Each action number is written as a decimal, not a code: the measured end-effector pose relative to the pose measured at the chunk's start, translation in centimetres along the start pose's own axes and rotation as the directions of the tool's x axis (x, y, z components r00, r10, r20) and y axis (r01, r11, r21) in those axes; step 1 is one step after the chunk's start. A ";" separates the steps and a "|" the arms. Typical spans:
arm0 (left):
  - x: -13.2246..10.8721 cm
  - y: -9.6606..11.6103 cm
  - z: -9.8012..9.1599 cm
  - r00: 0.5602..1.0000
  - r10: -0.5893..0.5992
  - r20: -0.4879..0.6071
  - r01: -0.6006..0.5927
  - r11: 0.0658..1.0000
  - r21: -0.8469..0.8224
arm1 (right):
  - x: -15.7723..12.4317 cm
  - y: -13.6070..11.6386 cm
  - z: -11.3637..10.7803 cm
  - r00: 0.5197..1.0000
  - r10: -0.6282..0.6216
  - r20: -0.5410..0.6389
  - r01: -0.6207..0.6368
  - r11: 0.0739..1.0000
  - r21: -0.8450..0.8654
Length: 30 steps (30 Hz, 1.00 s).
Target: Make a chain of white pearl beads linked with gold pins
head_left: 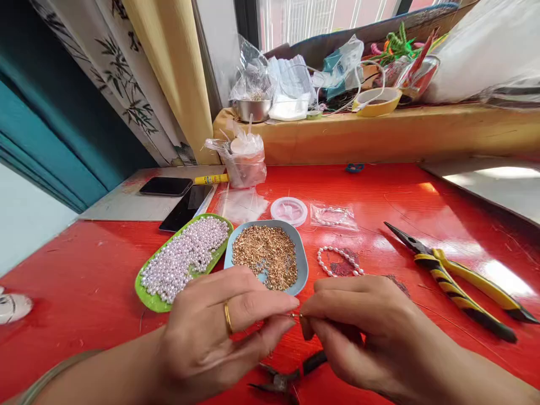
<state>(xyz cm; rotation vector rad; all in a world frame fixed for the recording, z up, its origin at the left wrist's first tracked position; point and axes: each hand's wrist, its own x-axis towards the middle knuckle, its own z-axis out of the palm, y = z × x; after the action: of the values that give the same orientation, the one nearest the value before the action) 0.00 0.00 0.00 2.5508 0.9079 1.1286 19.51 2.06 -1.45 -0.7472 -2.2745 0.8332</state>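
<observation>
My left hand (215, 332), with a gold ring, and my right hand (363, 326) meet fingertip to fingertip low in the head view, both pinched on a tiny gold-coloured piece too small to name. Just beyond them lie a blue dish of small gold findings (266, 256), a green tray of pearl beads (185, 259) and a short string of pearls (340, 261) on the red table (84, 270). Small dark pliers (287, 377) lie under my hands.
Yellow-and-black pliers (459, 281) lie at the right. Behind the dishes are a clear thread spool (289, 211), a small bag with beads (333, 216), two phones (177, 197), a yellow marker (211, 179) and a bagged cup (244, 160). A cluttered ledge (379, 132) runs along the back.
</observation>
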 end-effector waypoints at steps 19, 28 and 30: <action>0.5 0.8 0.0 0.999 -0.023 -0.029 0.023 1.000 -0.004 | 0.2 -1.2 -0.7 0.967 0.231 0.109 -0.255 0.905 0.342; 0.6 0.2 0.3 0.998 -0.049 -0.050 0.044 0.995 -0.090 | 0.4 -1.5 -1.1 0.929 0.318 0.192 -0.366 0.868 0.334; 0.6 0.2 0.3 0.996 -0.065 -0.056 0.059 0.992 -0.109 | 0.6 -1.6 -1.2 0.911 0.351 0.217 -0.408 0.844 0.348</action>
<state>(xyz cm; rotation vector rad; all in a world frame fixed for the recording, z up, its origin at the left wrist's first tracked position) 0.58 0.24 0.20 2.3993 0.9080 1.2064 19.46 1.82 0.64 -0.9905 -2.0059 1.5191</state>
